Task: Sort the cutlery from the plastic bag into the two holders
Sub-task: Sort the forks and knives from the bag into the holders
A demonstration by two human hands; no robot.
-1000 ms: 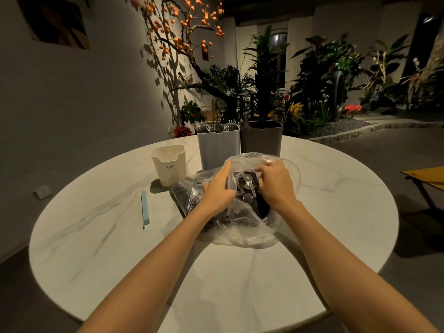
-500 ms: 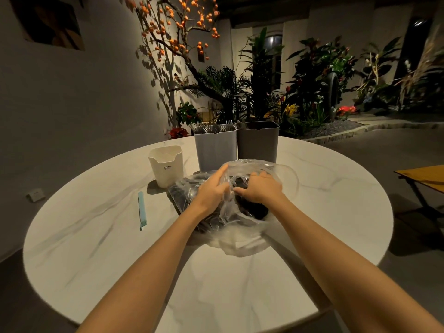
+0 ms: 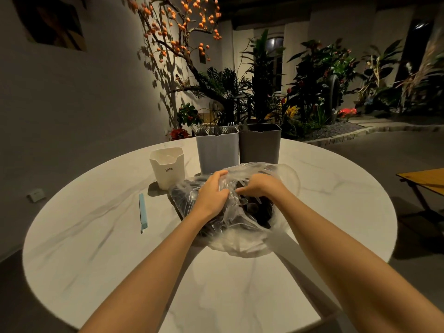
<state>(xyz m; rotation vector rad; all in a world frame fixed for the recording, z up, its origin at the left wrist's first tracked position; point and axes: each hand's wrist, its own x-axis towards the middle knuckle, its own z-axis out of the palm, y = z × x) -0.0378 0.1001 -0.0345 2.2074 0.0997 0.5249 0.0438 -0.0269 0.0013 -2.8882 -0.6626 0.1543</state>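
At the centre of the frame the right hand [image 3: 260, 187] has gone from resting on top of the plastic bag [image 3: 242, 227] a second ago to reaching down into its mouth, fingers curled among the dark cutlery [image 3: 252, 207]. Whether they have closed on a piece I cannot tell; the film and the shadow hide the fingertips. The left hand [image 3: 212, 194] has barely shifted: it grips the near-left edge of the bag's opening, pinching the plastic and holding it up so the mouth stays wide.

The bag lies on the round table [image 3: 120, 236] just in front of the two holders. The grey holder [image 3: 217, 150], above the left hand, already has fork tines showing over its rim; the dark holder [image 3: 260, 144] stands touching it on the right, and what is inside I cannot make out. A white cup [image 3: 167, 168] sits left of them, and a blue stick [image 3: 143, 212] lies at mid-left.

My reading: the bag is still well filled, so the sorting is partway, and this dip looks like the start of another pick.
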